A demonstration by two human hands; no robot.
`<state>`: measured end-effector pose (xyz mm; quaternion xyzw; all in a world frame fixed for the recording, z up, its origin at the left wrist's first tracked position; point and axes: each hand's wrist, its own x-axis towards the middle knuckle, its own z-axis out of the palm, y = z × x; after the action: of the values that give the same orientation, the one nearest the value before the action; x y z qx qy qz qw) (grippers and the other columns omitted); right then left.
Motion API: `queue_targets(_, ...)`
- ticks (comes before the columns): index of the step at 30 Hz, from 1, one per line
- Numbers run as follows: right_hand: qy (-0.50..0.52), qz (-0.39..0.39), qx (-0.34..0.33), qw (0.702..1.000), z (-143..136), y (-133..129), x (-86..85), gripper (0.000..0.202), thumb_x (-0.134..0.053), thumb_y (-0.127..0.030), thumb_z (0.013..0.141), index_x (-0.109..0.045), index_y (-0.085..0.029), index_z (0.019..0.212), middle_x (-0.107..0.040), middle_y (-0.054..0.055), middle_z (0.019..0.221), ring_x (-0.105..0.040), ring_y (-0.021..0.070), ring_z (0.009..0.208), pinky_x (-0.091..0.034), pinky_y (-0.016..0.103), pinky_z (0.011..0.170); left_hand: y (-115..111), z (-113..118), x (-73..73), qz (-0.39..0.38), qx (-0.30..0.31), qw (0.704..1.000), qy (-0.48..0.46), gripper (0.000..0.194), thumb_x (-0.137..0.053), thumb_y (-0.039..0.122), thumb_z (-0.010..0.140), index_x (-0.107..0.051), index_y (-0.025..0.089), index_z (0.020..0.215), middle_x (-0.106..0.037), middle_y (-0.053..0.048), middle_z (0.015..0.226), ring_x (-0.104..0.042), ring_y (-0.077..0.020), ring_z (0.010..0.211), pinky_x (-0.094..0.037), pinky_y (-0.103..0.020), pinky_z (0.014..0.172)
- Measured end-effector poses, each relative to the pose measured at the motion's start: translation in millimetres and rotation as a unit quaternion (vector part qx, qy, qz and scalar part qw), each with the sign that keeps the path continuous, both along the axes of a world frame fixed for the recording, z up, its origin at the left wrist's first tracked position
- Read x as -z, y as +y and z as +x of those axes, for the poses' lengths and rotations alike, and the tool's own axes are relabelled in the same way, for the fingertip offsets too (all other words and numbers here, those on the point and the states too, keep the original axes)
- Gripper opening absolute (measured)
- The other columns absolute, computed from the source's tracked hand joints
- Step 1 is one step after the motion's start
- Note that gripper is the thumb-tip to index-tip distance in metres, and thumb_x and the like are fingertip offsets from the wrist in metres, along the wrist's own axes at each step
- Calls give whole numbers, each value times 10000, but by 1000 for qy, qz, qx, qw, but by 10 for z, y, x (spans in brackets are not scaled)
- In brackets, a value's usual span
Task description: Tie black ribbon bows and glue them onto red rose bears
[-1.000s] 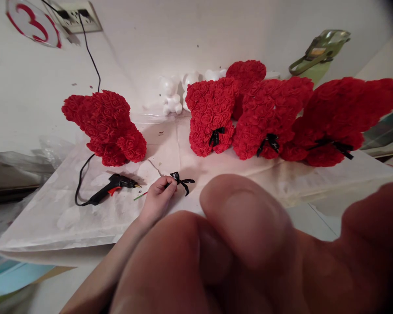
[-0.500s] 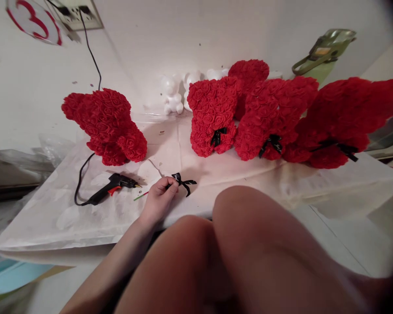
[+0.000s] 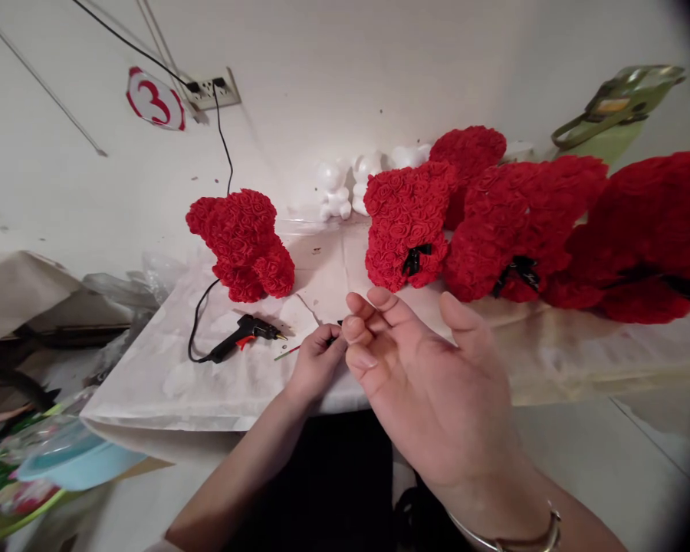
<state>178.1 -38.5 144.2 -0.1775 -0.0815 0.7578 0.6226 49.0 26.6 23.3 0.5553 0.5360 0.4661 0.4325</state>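
Note:
My left hand (image 3: pixel 317 362) rests at the table's front edge, its fingers pinched on a black ribbon bow (image 3: pixel 340 323). Most of that bow is now hidden behind my right hand (image 3: pixel 437 383), which is raised close to the camera, palm showing, fingers apart and slightly curled, holding nothing. A black glue gun (image 3: pixel 247 334) with a red trigger lies left of my left hand. Between them is a thin green and red stick (image 3: pixel 287 353). Behind the glue gun sits a red rose bear (image 3: pixel 241 245) with no bow visible on it.
More red rose bears (image 3: pixel 408 215), several with black bows, stand along the right side. White foam bear shapes (image 3: pixel 334 192) line the wall. The glue gun's cord (image 3: pixel 193 330) runs on the left. A light blue basin (image 3: pixel 86 460) is below the table (image 3: pixel 149 399) at left.
My right hand has come up into view in front of the table. My left hand keeps its pinch on the bow. The camera view has shifted left, and my knees are out of sight.

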Motion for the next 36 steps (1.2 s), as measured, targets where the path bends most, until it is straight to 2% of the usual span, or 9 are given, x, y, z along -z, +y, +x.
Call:
queue_targets(13,-8,-38,10,999,-14,51,33,357,-481,-509,788,-601,-174,817,-607,65,889,-557,165,753,-499,312,698,46,-56,167,32,48,998,25,208,-582,365,837,-652,171,811,-663,-35,801,-575,-158,747,-455,-267,706)
queue_targets(16,-64,10,38,997,24,198,192,330,-496,-489,782,-587,-179,847,-603,53,913,-565,164,784,-493,314,729,56,-62,203,44,52,997,21,224,-583,384,835,-611,169,776,-612,-11,737,-533,-137,702,-429,-246,687)
queue_targets(18,-161,63,94,980,67,386,400,298,-505,-470,767,-563,-197,873,-596,38,938,-567,160,810,-482,302,734,58,-65,217,51,55,997,19,225,-578,380,835,-591,167,766,-579,3,709,-502,-123,675,-406,-231,668)
queue_targets(20,-345,77,163,921,118,611,669,287,-450,-465,776,-530,-214,890,-594,36,980,-570,159,833,-474,294,732,51,-69,218,56,63,996,16,220,-562,370,839,-583,166,760,-563,11,701,-484,-115,662,-390,-221,657)
queue_targets(21,-464,76,184,863,142,721,809,307,-381,-483,807,-512,-219,893,-595,42,1005,-576,163,841,-477,301,730,44,-72,214,58,70,996,15,217,-556,362,840,-579,165,754,-557,14,694,-477,-112,655,-385,-218,652)
queue_targets(24,-572,73,177,797,203,981,1162,288,-443,-480,802,-526,-214,876,-604,58,973,-570,196,844,-464,338,748,10,-82,191,64,89,994,16,197,-545,332,842,-573,163,745,-537,23,672,-461,-105,638,-371,-212,638)
queue_targets(26,-633,102,149,752,225,1091,1295,206,-509,-398,785,-559,-209,851,-618,48,903,-569,203,838,-452,354,797,-14,-88,177,70,99,992,18,184,-542,311,842,-568,161,740,-532,24,670,-459,-104,640,-366,-210,637)
queue_targets(29,-718,153,96,672,224,1225,1348,125,-558,-242,774,-605,-196,879,-635,60,935,-580,200,854,-448,348,831,-35,-97,172,77,111,991,21,188,-547,302,845,-563,157,726,-536,19,680,-462,-103,652,-366,-210,643)
queue_targets(36,-842,220,2,493,67,1670,1333,307,-617,-123,793,-628,-168,1096,-581,118,1139,-593,209,986,-437,307,884,-24,-129,209,77,132,988,17,209,-547,323,866,-565,150,749,-537,12,688,-450,-98,641,-361,-205,626)
